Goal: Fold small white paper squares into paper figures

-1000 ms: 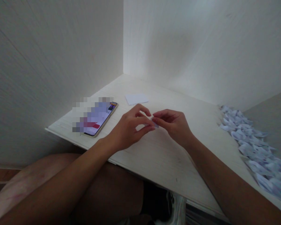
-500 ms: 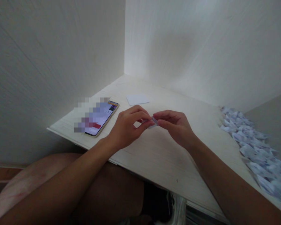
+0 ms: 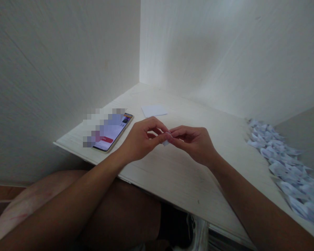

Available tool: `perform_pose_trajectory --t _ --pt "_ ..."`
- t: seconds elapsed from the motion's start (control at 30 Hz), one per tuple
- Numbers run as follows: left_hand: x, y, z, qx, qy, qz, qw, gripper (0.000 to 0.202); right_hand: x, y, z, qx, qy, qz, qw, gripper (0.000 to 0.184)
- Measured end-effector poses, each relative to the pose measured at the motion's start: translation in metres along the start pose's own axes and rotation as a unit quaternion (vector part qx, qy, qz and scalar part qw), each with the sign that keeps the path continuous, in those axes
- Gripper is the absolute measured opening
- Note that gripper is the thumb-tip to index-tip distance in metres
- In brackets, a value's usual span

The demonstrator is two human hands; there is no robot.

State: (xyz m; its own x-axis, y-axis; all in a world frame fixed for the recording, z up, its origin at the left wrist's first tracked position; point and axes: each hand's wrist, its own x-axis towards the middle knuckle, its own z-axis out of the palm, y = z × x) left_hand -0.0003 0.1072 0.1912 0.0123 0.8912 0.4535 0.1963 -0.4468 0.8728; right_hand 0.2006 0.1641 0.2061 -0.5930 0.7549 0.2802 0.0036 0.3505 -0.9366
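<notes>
The left hand (image 3: 142,137) and right hand (image 3: 195,140) meet above the table (image 3: 170,177), fingertips touching. Both pinch one small white slip (image 3: 165,143) between thumb and fingers; most of it is covered, so I can't tell how it's folded. It sits right where the two hands join, its lower edge poking out beneath the thumbs. Just beyond the left hand lies some flat paper (image 3: 154,111). Over on the person's left, a phone (image 3: 117,131) rests screen up, and well off to the right runs a heap of crumpled-looking white pieces (image 3: 285,164).
</notes>
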Motion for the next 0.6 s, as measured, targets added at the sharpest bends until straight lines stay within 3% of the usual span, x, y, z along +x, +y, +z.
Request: perform_pose_trajectory --t 0.27,0.6 --pt "0.0002 -0.0017 -0.0013 0.095 0.004 0.132 0.987 0.006 -0.0008 -0.0015 0.0011 -0.112 0.012 -0.082 0.990 0.002" --pt "0.0004 0.0001 -0.0065 0.174 -0.025 0.237 0.955 0.010 -0.0013 -0.0025 0.0018 -0.223 0.004 -0.153 0.963 0.007"
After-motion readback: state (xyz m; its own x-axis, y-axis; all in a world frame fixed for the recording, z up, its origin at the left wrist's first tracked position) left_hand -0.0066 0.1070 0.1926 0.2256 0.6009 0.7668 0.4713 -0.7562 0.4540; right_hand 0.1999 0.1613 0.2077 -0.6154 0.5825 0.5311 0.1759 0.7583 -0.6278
